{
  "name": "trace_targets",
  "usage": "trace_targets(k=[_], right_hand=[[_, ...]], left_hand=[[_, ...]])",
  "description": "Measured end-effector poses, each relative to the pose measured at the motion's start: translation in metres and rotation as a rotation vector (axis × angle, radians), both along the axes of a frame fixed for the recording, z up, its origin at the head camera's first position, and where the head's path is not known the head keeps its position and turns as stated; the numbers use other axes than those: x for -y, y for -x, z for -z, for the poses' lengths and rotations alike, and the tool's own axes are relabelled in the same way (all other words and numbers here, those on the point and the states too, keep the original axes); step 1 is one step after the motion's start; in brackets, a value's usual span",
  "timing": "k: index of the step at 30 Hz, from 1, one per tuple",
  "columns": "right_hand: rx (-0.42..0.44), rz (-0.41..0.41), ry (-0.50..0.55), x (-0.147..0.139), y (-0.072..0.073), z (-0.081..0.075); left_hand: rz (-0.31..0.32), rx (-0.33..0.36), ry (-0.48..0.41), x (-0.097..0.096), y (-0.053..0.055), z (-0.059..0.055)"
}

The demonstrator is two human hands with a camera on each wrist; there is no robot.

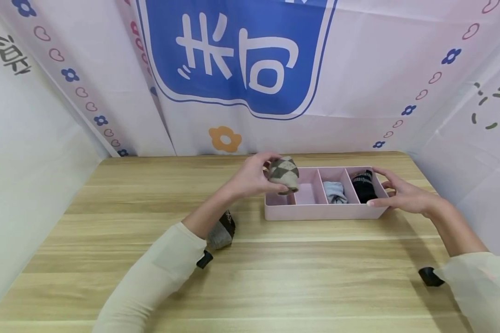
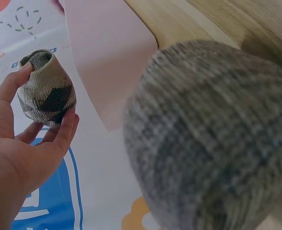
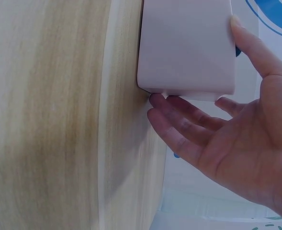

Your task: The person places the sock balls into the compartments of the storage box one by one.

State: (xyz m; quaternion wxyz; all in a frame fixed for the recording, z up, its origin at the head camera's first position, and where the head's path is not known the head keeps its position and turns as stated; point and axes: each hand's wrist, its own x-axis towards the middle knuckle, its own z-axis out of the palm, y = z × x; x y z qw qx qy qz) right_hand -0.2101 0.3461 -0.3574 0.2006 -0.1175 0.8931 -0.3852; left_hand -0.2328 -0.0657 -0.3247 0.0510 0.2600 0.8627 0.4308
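Observation:
My left hand (image 1: 256, 175) grips a rolled beige sock (image 1: 286, 175) with dark diamonds, above the left end of a pink divided box (image 1: 325, 212). In the left wrist view, thumb and fingers pinch this sock on opposite sides, its opening upward. At the box's right end, my right hand (image 1: 404, 196) holds the corners, thumb at the front rim and fingers around the end. Inside the box, a black sock (image 1: 363, 187) fills the rightmost compartment, and a pale grey sock (image 1: 335, 192) lies beside it. The leftmost compartment is partly hidden by the held sock.
Another rolled sock (image 1: 221, 233), grey and dark brown, lies on the wooden table (image 1: 275, 277) beside my left forearm. It looms large and blurred in the left wrist view. Behind the table's back edge hangs a printed white cloth (image 1: 350, 125).

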Motion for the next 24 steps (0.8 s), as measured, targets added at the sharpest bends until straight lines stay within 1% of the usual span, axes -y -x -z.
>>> trace_targets(k=[6, 8, 13, 18, 21, 24], right_hand=[[0.002, 0.0, 0.01, 0.0, 0.001, 0.001], [0.002, 0.0, 0.009, 0.0, 0.001, 0.001], [0.004, 0.001, 0.008, 0.0, 0.001, 0.001], [0.009, 0.003, 0.014, 0.0, 0.0, 0.001], [0.01, 0.004, 0.019, 0.0, 0.0, 0.001], [0.011, 0.005, 0.023, 0.0, 0.001, 0.001]], left_hand=[[0.028, 0.006, -0.008, -0.008, 0.002, -0.001], [0.032, -0.002, -0.005, -0.011, 0.004, -0.001], [0.032, -0.036, 0.016, -0.02, 0.007, 0.0], [0.027, -0.029, 0.018, -0.03, 0.009, 0.001], [0.043, -0.029, 0.018, -0.034, 0.011, 0.002], [0.062, -0.047, 0.021, -0.038, 0.012, 0.003]])
